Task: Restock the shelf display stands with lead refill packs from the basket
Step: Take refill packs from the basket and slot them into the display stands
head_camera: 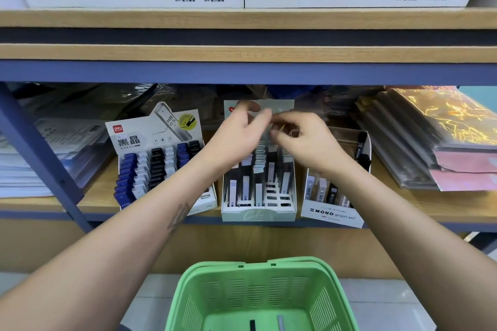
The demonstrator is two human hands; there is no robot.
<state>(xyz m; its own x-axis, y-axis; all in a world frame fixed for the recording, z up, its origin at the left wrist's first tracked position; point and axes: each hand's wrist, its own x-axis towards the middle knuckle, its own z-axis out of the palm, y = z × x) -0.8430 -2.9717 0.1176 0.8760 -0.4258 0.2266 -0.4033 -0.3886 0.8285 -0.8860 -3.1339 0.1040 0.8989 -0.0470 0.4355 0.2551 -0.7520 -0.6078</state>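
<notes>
Middle display stand (258, 207), hands above, blurred

Both hands meet above the middle display stand (258, 197) on the wooden shelf (102, 196); the left hand (238, 133) and right hand (304, 137) are blurred, fingers curled around something small between them. A deli lead stand (161, 166) sits left, a MONO graph stand (333, 196) right. Below hangs a green basket (259, 297) holding two lead refill packs (280, 323).

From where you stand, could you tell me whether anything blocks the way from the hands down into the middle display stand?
Nothing visible does. Both hands, left hand and right hand, hover directly above the middle display stand, whose front slots are open.
</notes>
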